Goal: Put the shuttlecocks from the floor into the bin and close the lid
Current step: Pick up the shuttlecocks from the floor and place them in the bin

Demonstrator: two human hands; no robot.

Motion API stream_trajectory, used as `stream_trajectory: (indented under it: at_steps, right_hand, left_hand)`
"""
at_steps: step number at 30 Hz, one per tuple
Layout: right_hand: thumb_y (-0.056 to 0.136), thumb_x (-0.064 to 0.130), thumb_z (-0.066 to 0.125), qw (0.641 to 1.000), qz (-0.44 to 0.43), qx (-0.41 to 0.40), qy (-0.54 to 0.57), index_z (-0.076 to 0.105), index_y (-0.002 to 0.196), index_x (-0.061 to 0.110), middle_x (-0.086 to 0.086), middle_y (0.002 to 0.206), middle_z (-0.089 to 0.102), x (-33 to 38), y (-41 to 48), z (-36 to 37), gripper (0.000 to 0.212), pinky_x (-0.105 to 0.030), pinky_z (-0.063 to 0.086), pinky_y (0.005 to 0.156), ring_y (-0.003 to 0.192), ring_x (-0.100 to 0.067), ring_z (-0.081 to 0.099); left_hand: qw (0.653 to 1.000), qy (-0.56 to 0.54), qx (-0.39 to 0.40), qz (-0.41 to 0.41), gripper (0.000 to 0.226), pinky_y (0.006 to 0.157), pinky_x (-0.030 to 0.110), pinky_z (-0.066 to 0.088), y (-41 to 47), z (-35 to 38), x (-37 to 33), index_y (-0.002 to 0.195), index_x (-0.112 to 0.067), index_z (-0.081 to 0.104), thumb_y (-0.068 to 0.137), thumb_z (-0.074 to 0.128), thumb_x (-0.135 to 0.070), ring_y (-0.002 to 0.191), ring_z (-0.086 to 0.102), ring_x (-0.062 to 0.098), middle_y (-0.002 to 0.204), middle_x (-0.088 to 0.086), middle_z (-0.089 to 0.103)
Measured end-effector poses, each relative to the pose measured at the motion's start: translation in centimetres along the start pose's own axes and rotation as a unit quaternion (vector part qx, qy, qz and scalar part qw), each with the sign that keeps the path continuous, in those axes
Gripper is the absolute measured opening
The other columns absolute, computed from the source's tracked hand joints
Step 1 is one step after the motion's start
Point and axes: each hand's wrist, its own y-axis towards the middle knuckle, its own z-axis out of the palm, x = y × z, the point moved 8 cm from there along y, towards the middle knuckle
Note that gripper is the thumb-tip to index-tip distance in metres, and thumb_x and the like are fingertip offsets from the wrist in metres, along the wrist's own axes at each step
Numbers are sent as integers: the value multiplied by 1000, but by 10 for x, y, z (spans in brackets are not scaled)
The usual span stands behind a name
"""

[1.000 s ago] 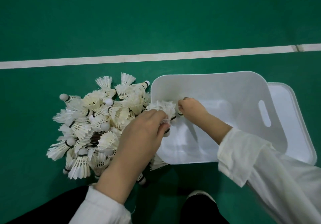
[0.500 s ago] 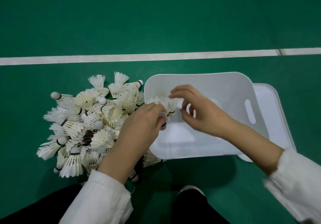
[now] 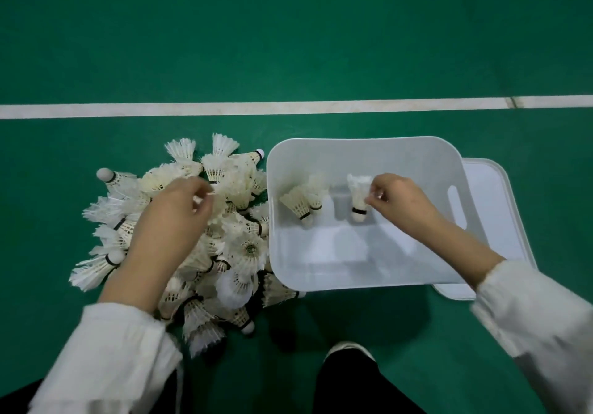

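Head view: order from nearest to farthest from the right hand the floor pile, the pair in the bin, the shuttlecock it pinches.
1. Pinched shuttlecock, at right hand.
2. Pair, bin's left part.
3. Floor pile, outside, left.

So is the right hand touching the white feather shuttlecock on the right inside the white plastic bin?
Touching. The head view shows the right hand pinching the feather skirt of the white feather shuttlecock inside the white plastic bin.

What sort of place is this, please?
Probably an indoor badminton court: a green sports floor, a white line painted across it, and a heap of shuttlecocks beside a white bin.
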Motion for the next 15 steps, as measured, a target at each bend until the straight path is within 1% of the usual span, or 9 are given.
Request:
stream_trajectory:
  at_steps: [1, 3, 5, 7, 9, 10, 12, 14, 15]
  right_hand:
    - [88, 16, 57, 999, 14, 18, -22, 60, 90, 5, -9, 98, 63, -8, 9, 14, 11, -31, 41, 71, 85, -28, 58]
    - [90, 14, 51, 996, 28, 46, -64, 60, 94, 6, -11, 103, 61, -17, 27, 39, 13, -31, 40, 71, 92, -32, 58]
    - [91, 12, 45, 994, 34, 53, -92, 59, 98, 5, -13, 105, 59, -18, 42, 55, 17, -30, 38, 69, 94, -33, 57]
    - [91, 9, 43, 992, 35, 54, -105, 58, 100, 3, -15, 106, 57, -14, 53, 67, 19, -32, 40, 70, 93, -34, 56]
    - [90, 5, 42, 993, 31, 52, -102, 57, 99, 0, -16, 104, 56, -8, 59, 77, 18, -34, 43, 72, 90, -35, 56]
    - [89, 2, 42, 994, 30, 49, -97, 57, 97, -1, -17, 103, 56, -6, 61, 82, 17, -35, 44, 72, 87, -35, 56]
    - [88, -2, 41, 995, 31, 46, -83, 56, 93, -2, -19, 100, 55, -5, 64, 89, 16, -35, 44, 71, 82, -34, 55]
    - [87, -4, 41, 995, 19, 62, -81, 56, 98, -2, -19, 102, 53, -3, 64, 94, 18, -34, 43, 71, 86, -35, 56]
    - [87, -4, 41, 994, 10, 73, -83, 55, 104, -1, -18, 106, 52, -1, 63, 96, 22, -34, 43, 73, 89, -36, 57]
  left_hand:
    - [999, 35, 15, -12, 21, 55, 25, 37, 4, 9, 18, 110, -15, 56, 92, 49, -22, 73, 55, 13, 102, 2, 61]
    - [995, 76, 57, -22, 23, 62, 29, 44, 7, 31, 42, 112, -14, 55, 91, 48, -22, 76, 56, 17, 105, 5, 61]
    - [993, 83, 87, -10, 25, 68, 33, 50, 6, 50, 50, 114, -15, 54, 91, 48, -24, 80, 58, 16, 109, 4, 58]
    - [992, 80, 99, 9, 27, 71, 35, 53, 4, 64, 51, 116, -17, 54, 92, 47, -29, 84, 59, 16, 110, 1, 57]
    - [989, 105, 101, 29, 27, 68, 31, 49, 3, 75, 52, 115, -18, 54, 93, 44, -32, 86, 59, 17, 109, 0, 58]
    - [986, 128, 99, 41, 26, 64, 28, 44, 3, 79, 52, 113, -18, 55, 93, 44, -31, 86, 58, 18, 108, 0, 59]
    - [979, 167, 95, 62, 25, 61, 27, 35, 4, 83, 49, 112, -18, 56, 93, 44, -28, 87, 58, 20, 106, 1, 61]
    - [976, 179, 94, 80, 24, 61, 27, 33, 6, 85, 46, 111, -15, 56, 92, 45, -25, 85, 58, 22, 102, 2, 62]
    - [976, 176, 93, 85, 23, 61, 27, 34, 7, 85, 45, 109, -14, 57, 92, 45, -24, 85, 58, 23, 100, 3, 62]
